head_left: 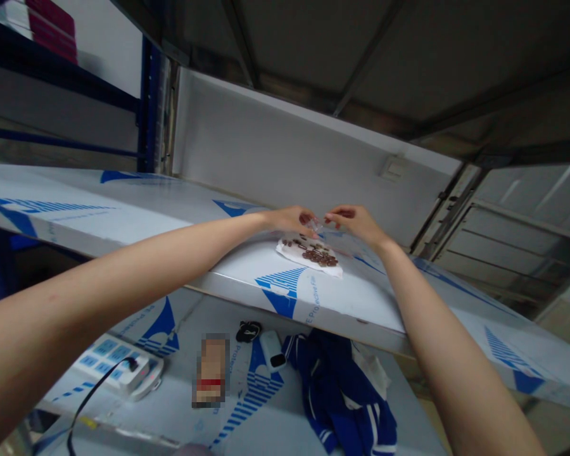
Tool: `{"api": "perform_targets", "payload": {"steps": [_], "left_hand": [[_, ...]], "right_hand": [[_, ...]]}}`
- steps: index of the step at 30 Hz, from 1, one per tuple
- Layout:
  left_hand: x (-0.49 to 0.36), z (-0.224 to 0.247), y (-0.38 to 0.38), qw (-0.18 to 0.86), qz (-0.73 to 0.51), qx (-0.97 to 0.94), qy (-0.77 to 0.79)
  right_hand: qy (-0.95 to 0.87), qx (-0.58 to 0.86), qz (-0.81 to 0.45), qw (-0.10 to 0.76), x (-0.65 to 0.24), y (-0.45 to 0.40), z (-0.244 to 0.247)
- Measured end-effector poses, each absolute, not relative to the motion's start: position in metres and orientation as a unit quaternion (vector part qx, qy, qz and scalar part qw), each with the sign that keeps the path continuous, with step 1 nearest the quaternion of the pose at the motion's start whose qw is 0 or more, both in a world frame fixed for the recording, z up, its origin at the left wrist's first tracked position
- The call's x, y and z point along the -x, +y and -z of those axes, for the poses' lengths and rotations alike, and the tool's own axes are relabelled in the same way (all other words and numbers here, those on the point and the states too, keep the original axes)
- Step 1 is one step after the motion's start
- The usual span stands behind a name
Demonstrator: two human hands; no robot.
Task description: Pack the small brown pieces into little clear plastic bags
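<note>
My left hand (pixel 289 221) and my right hand (pixel 352 223) reach out over a film-covered metal shelf (pixel 285 285), their fingertips close together. Between them is a small clear plastic piece (pixel 316 225), possibly a little bag, pinched by my left fingers. My right fingers are right beside it, and whether they grip it is hard to see. Just below the hands lies a white sheet (pixel 308 253) of paper or cloth, heaped with small dark brown pieces (pixel 319 256).
A lower shelf holds a white power strip (pixel 116 365) with a black cable, a blurred package (pixel 211 370), a white device (pixel 272 350), a small black object (pixel 248 331) and a blue-and-white garment (pixel 344 396). A blue rack upright (pixel 148 104) stands at the back left.
</note>
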State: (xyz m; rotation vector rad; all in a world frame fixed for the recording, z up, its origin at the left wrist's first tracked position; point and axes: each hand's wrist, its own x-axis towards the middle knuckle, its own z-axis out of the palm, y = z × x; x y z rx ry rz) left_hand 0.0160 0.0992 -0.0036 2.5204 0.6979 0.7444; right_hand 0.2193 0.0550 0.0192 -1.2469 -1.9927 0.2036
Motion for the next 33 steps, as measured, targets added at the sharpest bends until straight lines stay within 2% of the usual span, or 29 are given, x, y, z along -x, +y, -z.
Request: {"api": "perform_targets", "payload": {"steps": [2,7,10,16,22,24,33], "left_hand": [[-0.015,0.003,0.103,0.212,-0.281,-0.901,0.254],[-0.013,0.002,0.107,0.215,-0.300,-0.896,0.245],[-0.013,0.002,0.107,0.209,-0.296,-0.900,0.240],[-0.012,0.003,0.109,0.195,-0.278,-0.906,0.252],[-0.014,0.002,0.101,0.158,-0.274,-0.908,0.275],[-0.016,0.001,0.096,0.152,-0.272,-0.912,0.268],[-0.019,0.001,0.094,0.126,-0.315,-0.896,0.286]], "right_hand": [[-0.777,0.513,-0.076,0.357,-0.224,0.057,-0.021],[-0.827,0.521,-0.163,0.135,-0.226,0.056,-0.018],[-0.836,0.508,-0.194,0.077,-0.222,0.055,-0.012],[-0.827,0.513,-0.205,0.110,-0.222,0.057,-0.008],[-0.793,0.523,-0.094,0.299,-0.220,0.057,-0.015],[-0.789,0.508,-0.091,0.333,-0.217,0.056,-0.015],[-0.791,0.483,-0.089,0.364,-0.206,0.052,-0.015]]}}
